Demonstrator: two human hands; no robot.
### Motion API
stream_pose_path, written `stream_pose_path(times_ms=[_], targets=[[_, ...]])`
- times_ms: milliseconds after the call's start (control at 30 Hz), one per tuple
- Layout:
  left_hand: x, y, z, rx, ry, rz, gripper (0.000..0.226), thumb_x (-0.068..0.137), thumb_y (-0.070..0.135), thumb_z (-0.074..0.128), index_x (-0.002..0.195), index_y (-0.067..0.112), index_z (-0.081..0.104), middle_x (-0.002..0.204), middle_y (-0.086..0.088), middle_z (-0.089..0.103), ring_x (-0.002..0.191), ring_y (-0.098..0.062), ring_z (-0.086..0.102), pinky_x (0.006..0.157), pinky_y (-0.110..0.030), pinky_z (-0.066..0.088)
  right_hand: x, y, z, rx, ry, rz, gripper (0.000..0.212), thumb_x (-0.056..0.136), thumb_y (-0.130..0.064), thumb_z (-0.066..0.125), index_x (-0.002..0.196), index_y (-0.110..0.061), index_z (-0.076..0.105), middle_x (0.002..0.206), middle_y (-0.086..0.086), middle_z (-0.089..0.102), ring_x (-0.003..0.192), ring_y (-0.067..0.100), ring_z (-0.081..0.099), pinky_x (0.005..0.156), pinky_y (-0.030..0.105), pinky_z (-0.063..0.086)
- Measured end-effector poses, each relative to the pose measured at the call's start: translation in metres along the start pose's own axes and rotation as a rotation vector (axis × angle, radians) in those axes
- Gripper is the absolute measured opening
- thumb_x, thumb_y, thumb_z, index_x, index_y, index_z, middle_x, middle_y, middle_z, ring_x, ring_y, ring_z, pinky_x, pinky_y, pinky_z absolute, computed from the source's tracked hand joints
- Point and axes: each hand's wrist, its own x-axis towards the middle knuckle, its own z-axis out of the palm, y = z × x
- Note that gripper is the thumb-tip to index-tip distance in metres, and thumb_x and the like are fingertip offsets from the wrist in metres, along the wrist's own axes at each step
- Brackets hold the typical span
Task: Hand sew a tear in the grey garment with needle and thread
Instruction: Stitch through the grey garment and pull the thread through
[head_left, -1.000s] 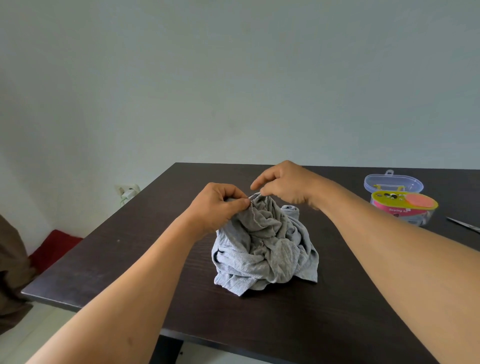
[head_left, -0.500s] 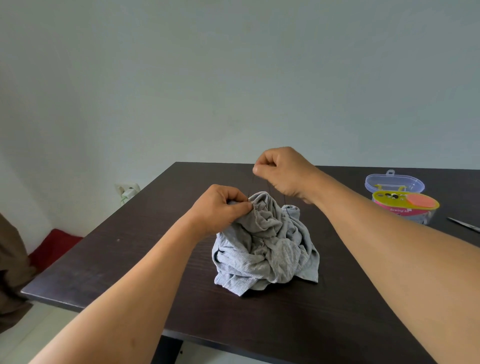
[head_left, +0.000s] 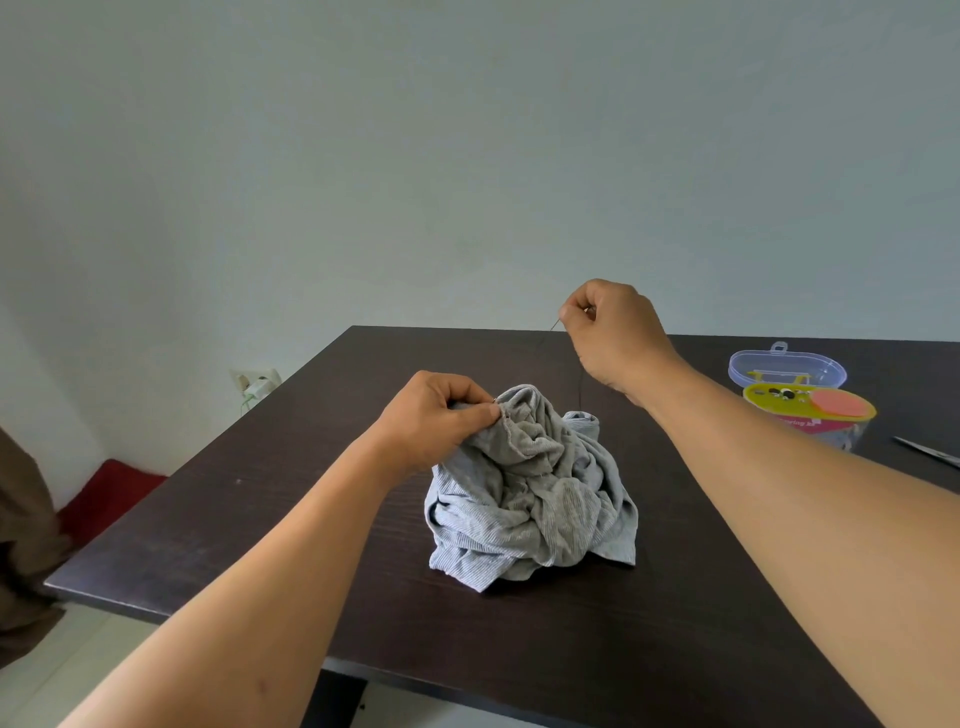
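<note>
One dark table (head_left: 218, 525) fills the lower frame, far edge at 12 o'clock against a pale wall (head_left: 467, 156). Grey garment (head_left: 535, 499) sits bunched in a heap at table centre, peak pulled upward toward 12 o'clock, hem folds resting on the table at 6 o'clock.

Left hand (head_left: 434, 421) at 10 o'clock of the heap: grip grasping a fold at the garment's peak, thumb and curled fingers pinching the cloth. Right hand (head_left: 613, 332) raised at 1 o'clock of the heap, well above it and apart from the cloth: grip clenched in a pinch on the needle (head_left: 555, 326), whose thin tip projects from the fingertips toward 8 o'clock. Dark thread (head_left: 581, 379) runs down from that hand toward the garment; its lower end cannot be traced against the dark table.

Sewing kit (head_left: 808, 410) stands at 3 o'clock of the heap, near the table's right side: clear box, yellow tray, pink disc on top. Clear lid (head_left: 787, 364) lies just behind it at 12 o'clock, touching or nearly so. Scissors (head_left: 930, 453), partly cut off by the frame edge, lie at 3 o'clock of the kit.

Wall socket (head_left: 257, 384) with a plug shows off the table's left edge. Red cushion (head_left: 111, 493) lies on the floor at 8 o'clock.
</note>
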Motion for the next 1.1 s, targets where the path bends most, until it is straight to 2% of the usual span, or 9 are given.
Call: stream_pose_path(times_ms=[100,200,267,333,433,733,867,967,1100], targets=[[0.0,0.001,0.0,-0.042,0.012,-0.001,0.01,0.089,0.017,0.073,0.08,0.015,0.075,0.051,0.016,0.058,0.045,0.004,0.047,0.052,-0.011,0.038,-0.006,0.001,-0.001,-0.082,-0.067,-0.026,0.01,0.095,-0.02,0.055,0.095,-0.017,0.064,0.07,-0.013,0.053,0.066,0.011,0.055,0.062,0.025,0.042],[0.002,0.003,0.0,-0.094,0.03,0.013,0.01,0.089,0.016,0.074,0.079,0.017,0.076,0.063,0.007,0.066,0.055,-0.001,0.054,0.059,-0.016,0.044,-0.018,-0.005,0.002,0.101,-0.291,-0.014,0.01,0.086,-0.017,0.067,0.095,-0.021,0.068,0.065,-0.012,0.055,0.055,0.0,0.05,0.06,0.021,0.04],[0.003,0.004,0.002,-0.129,0.029,0.026,0.01,0.088,0.016,0.075,0.079,0.018,0.076,0.07,-0.001,0.068,0.066,-0.01,0.058,0.067,-0.026,0.049,-0.025,-0.008,0.007,0.165,-0.531,0.018,0.022,0.081,-0.019,0.074,0.102,-0.024,0.071,0.081,-0.01,0.064,0.073,0.0,0.058,0.073,0.022,0.045],[0.002,0.007,0.004,-0.149,0.022,0.039,0.009,0.088,0.014,0.074,0.08,0.017,0.076,0.074,-0.004,0.07,0.07,-0.012,0.061,0.071,-0.029,0.052,-0.028,-0.007,0.013,0.128,-0.636,0.014,0.024,0.08,-0.022,0.076,0.103,-0.024,0.073,0.093,-0.008,0.071,0.089,0.005,0.064,0.084,0.025,0.049],[0.001,0.007,0.003,-0.135,0.017,0.048,0.004,0.087,0.016,0.076,0.083,0.016,0.078,0.082,-0.01,0.075,0.076,-0.013,0.066,0.077,-0.032,0.056,-0.03,-0.005,0.012,0.073,-0.597,-0.017,0.008,0.082,-0.02,0.075,0.09,-0.018,0.075,0.074,-0.009,0.067,0.072,0.004,0.06,0.07,0.022,0.045],[0.002,0.006,0.002,-0.018,0.05,-0.003,0.007,0.088,0.021,0.074,0.083,0.017,0.076,0.078,-0.003,0.073,0.073,-0.012,0.064,0.074,-0.034,0.056,-0.029,-0.003,0.005,-0.043,-0.532,-0.026,0.004,0.085,-0.023,0.072,0.082,-0.022,0.071,0.066,-0.014,0.059,0.063,0.002,0.053,0.06,0.021,0.039],[0.002,0.006,0.003,-0.036,0.068,-0.016,0.01,0.089,0.019,0.071,0.08,0.021,0.076,0.079,0.0,0.074,0.074,-0.013,0.064,0.076,-0.037,0.056,-0.026,-0.007,0.003,-0.059,-0.576,0.05,0.018,0.089,-0.025,0.056,0.096,-0.017,0.07,0.087,-0.005,0.065,0.084,0.013,0.06,0.074,0.03,0.048],[0.002,0.006,0.001,-0.049,0.065,-0.032,0.012,0.09,0.019,0.07,0.08,0.022,0.077,0.078,0.004,0.075,0.077,-0.013,0.067,0.078,-0.035,0.057,-0.026,-0.011,-0.001,-0.108,-0.506,0.007,0.031,0.097,-0.01,0.039,0.108,-0.016,0.067,0.083,-0.009,0.057,0.074,0.007,0.051,0.063,0.021,0.037],[0.002,0.006,0.0,-0.061,0.088,-0.045,0.012,0.09,0.02,0.07,0.082,0.022,0.078,0.082,0.005,0.077,0.086,-0.018,0.071,0.083,-0.037,0.059,-0.029,-0.011,0.0,-0.064,-0.362,-0.098,0.028,0.099,-0.008,0.044,0.116,-0.02,0.063,0.094,-0.008,0.071,0.081,0.003,0.06,0.074,0.022,0.045]])
